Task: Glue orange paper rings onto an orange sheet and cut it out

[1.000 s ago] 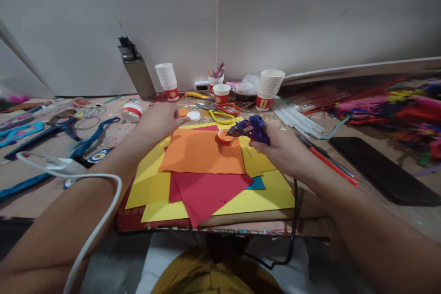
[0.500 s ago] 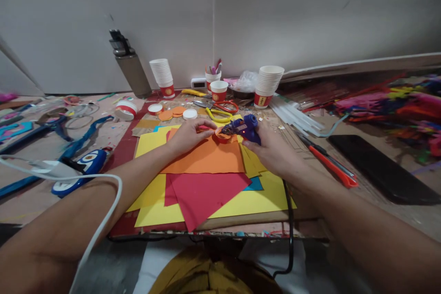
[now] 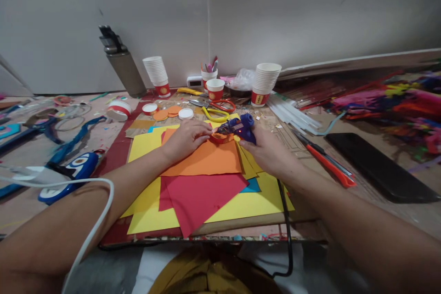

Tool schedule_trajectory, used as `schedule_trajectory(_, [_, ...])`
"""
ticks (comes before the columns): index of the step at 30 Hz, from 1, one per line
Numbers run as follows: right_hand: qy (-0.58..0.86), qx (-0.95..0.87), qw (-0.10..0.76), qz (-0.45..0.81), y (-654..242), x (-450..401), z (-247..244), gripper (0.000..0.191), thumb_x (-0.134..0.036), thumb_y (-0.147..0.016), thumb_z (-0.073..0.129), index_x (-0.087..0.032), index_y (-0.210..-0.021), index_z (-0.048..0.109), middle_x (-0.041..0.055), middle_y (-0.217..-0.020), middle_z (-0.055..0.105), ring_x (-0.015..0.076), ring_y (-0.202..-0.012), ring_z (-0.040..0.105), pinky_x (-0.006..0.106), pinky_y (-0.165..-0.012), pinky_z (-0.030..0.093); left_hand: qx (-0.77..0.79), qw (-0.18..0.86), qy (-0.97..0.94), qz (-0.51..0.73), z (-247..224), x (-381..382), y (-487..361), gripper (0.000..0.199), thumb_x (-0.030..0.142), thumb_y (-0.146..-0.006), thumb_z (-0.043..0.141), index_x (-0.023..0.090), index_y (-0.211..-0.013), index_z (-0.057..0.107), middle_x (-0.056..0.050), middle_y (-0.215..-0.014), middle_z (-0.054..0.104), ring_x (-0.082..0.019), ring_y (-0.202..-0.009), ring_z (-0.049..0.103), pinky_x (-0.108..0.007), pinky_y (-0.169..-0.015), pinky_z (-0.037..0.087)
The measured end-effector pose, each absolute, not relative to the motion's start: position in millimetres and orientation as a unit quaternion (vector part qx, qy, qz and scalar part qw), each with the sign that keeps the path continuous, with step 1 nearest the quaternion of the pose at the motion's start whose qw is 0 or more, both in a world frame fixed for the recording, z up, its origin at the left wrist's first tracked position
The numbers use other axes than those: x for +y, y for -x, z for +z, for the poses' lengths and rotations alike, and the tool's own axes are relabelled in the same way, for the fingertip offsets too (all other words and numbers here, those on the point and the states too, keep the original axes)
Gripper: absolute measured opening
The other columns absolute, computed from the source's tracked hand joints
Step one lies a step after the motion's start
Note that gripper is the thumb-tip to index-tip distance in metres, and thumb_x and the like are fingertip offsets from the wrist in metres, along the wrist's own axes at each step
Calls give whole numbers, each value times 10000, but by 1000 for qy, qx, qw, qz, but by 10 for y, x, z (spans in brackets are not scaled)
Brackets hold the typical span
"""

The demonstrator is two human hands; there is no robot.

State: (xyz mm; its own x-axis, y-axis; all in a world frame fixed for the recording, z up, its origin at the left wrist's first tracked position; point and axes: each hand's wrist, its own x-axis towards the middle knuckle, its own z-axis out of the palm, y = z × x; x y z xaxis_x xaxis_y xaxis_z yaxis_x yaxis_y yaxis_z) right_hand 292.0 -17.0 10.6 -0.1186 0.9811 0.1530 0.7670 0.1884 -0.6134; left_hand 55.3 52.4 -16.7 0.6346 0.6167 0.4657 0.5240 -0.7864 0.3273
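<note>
My right hand (image 3: 267, 148) is wrapped round a blue hot glue gun (image 3: 243, 127) with a small red light glowing on it. The gun's nozzle points left, over a low red paper-cup ring (image 3: 220, 138) with orange inside. The fingertips of my left hand (image 3: 188, 140) grip the near-left edge of that ring. Beneath it lies an orange paper sheet (image 3: 203, 161), on top of red paper (image 3: 206, 197) and yellow paper (image 3: 148, 216). Whether the nozzle touches the ring I cannot tell.
Yellow-handled scissors (image 3: 215, 115), orange paper discs (image 3: 167, 113) and cup stacks (image 3: 156, 73) stand behind my hands. A red utility knife (image 3: 329, 165) and black phone (image 3: 379, 165) lie right. A white cable (image 3: 106, 206) crosses my left forearm; the gun's black cord (image 3: 285, 220) hangs over the table edge.
The whole view has shifted slightly. Both hands stay at the paper-cup ring, the glue gun's nozzle still over it, and the fingers of my left hand have drawn a little closer together.
</note>
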Motion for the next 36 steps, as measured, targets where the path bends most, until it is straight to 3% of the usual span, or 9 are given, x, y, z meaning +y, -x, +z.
schedule_trajectory(9, [598, -730, 266, 197, -2917, -133, 50, 364, -210, -858, 531, -185, -1221, 541, 125, -1191, 664, 278, -1073, 603, 391, -895, 451, 311, 61, -903, 292, -179, 506, -565, 148, 206, -884, 603, 208, -972, 722, -55, -1043, 746, -190, -1045, 662, -384, -957, 477])
schedule_trajectory(19, [615, -721, 243, 207, -2884, -156, 115, 311, -260, -869, 532, -181, -1169, 552, 121, -1053, 703, 275, -923, 646, 349, -735, 469, 316, 58, -903, 286, -181, 514, -567, 149, 216, -885, 602, 215, -971, 724, -53, -1035, 746, -190, -1036, 664, -384, -949, 485])
schedule_trajectory(32, [609, -723, 254, 204, -2923, -175, 121, 318, -237, -874, 553, -180, -1187, 551, 126, -1154, 676, 291, -1050, 619, 407, -892, 459, 302, 62, -905, 294, -201, 505, -559, 155, 202, -886, 603, 193, -1002, 705, -58, -1045, 740, -200, -1051, 651, -400, -956, 466])
schedule_trajectory(36, [596, -725, 278, 206, -2953, -191, 146, 315, -247, -879, 551, -188, -1189, 546, 115, -1155, 672, 281, -1058, 614, 415, -904, 461, 318, 65, -902, 286, -201, 481, -551, 219, 205, -885, 599, 190, -1092, 666, -62, -1072, 725, -205, -1029, 644, -393, -931, 467])
